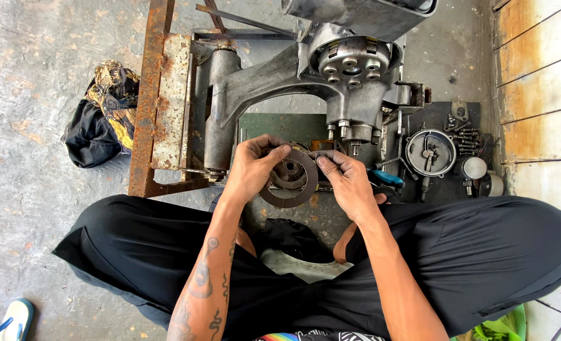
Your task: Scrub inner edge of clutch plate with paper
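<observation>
Sandal (12,319) cut by frame edge; ring's (291,189) rim partly behind fingers (274,155).

Black trousers, bare arms, tattooed left forearm (201,284)

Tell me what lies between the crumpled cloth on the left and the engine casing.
In the head view, a rusty frame with a rusted plate stands between the cloth and the casing.

Concrete floor (34,76) carries crumpled cloth (100,117) and dark parts mat (445,189).
</observation>
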